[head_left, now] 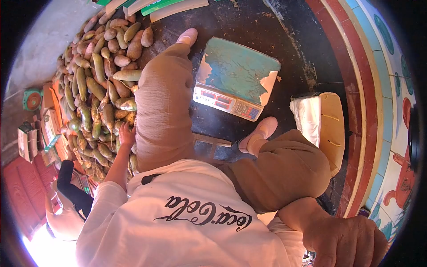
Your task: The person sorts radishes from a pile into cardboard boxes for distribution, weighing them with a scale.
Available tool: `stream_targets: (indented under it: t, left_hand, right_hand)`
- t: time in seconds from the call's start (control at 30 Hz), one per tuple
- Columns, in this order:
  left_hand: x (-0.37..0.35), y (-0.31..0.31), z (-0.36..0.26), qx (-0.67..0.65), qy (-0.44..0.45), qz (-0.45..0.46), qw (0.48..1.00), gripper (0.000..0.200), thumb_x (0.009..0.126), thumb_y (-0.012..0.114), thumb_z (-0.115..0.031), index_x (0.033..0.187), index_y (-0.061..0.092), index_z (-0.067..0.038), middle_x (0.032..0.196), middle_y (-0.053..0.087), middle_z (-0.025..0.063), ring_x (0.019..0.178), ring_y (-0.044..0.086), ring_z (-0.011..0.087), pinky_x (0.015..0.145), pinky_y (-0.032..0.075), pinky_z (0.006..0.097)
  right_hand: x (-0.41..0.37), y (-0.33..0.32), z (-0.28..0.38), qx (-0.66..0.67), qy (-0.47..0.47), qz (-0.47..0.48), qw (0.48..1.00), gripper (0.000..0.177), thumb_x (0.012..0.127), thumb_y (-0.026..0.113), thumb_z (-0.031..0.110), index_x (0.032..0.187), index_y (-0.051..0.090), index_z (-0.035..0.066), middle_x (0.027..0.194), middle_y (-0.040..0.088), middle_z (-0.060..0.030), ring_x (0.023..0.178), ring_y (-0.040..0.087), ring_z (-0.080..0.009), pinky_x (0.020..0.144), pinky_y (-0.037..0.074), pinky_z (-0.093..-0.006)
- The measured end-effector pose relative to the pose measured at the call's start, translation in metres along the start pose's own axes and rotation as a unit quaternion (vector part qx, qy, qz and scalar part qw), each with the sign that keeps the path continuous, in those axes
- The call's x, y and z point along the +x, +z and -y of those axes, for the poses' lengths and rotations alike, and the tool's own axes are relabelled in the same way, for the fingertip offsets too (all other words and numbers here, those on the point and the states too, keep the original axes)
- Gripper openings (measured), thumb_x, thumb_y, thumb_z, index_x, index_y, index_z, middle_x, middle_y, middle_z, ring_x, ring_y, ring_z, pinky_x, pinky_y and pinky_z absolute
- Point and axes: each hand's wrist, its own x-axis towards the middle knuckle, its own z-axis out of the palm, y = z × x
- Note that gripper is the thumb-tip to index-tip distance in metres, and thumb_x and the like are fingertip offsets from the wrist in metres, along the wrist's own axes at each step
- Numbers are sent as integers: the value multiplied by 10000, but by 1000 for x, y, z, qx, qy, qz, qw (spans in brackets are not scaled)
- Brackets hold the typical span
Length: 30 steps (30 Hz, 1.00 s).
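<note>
My left hand (126, 135) reaches down at the near right side of a big pile of root vegetables (100, 84). Its fingers are apart and touch the long green and yellowish roots, which look like radishes. Nothing lifted shows in that hand. My right hand (349, 240) is large and close at the lower right, beside my bent knee. Its fingers are curled closed, and what they hold, if anything, is hidden. Between my feet a digital scale (238, 73) lies on the floor, with a worn blue-green top and a keypad panel.
An open cardboard box (331, 129) with white plastic stands right of my foot. Green and white cartons (164, 6) lie at the top. Another person's dark sleeve (73, 187) shows at the pile's lower left. Boxes (51, 127) stand by the left wall. A tiled step (356, 89) curves along the right.
</note>
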Motion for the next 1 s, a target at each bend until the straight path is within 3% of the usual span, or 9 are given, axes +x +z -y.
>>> stream_targets:
  t: [0.2,0.4,0.5,0.63,0.73,0.77,0.87,0.9,1.0]
  left_hand:
    - [1,0,0,-23,-3,2,1000,506,771,601,-323,1219,487,-115,1327,394,138,1248,324,294,1019,297,395]
    - [-3,-8,-12,-9,-27,14,999,550,770,601,-352,1217,478,-57,1343,380,131,1253,321,294,1018,299,400]
    - [1,-1,-5,-15,-31,7,999,557,768,602,-374,1219,480,-69,1346,377,131,1258,316,292,1020,297,395]
    - [-6,-3,-11,6,-49,-2,999,558,772,598,-382,1226,476,-81,1351,371,126,1267,302,294,1023,291,407]
    - [-12,-10,-18,-8,-57,-7,998,541,782,586,-378,1235,473,-104,1358,362,121,1276,287,300,1023,288,426]
    - [-14,-15,-23,-15,-62,-3,998,536,783,585,-376,1235,474,-110,1359,359,120,1276,287,299,1022,289,430]
    - [-21,-27,-32,-22,-72,3,997,530,782,586,-373,1233,478,-118,1360,357,120,1277,285,300,1023,288,426]
    - [-21,-28,-33,-27,-73,5,997,529,782,585,-374,1232,479,-118,1361,356,119,1277,285,300,1024,288,424]
    - [-20,-29,-32,-36,-81,17,996,538,779,587,-381,1237,477,-120,1368,347,114,1278,283,297,1025,286,419]
  right_hand:
    - [0,-1,0,9,2,8,1000,119,784,463,-56,811,557,12,567,481,-67,525,522,-173,765,535,-418]
    - [-2,-1,-1,2,-15,31,999,99,820,459,13,826,558,10,571,484,-68,518,519,-176,757,527,-427]
    - [-1,-2,1,25,15,32,999,90,830,490,77,825,561,22,575,494,-64,509,526,-169,698,538,-387]
    - [2,-9,-10,16,-29,35,999,150,862,528,187,810,567,52,581,522,-53,513,558,-156,584,530,-287]
    - [-7,-2,-1,-106,12,-52,993,197,868,538,261,822,571,72,595,538,-55,531,576,-163,610,532,-289]
    - [-10,-9,3,-117,30,-28,992,268,834,587,352,861,568,86,643,556,-51,588,599,-165,689,539,-312]
    - [-12,4,-1,-164,12,-133,977,178,866,544,190,756,459,79,565,488,-48,519,556,-94,608,468,-281]
    - [-11,4,3,-171,42,-134,975,189,857,565,193,769,435,86,611,477,-45,527,525,-96,634,430,-246]
    - [-18,3,-7,-212,-93,-238,943,276,884,527,322,751,450,92,590,497,-46,400,509,-145,460,438,-299]
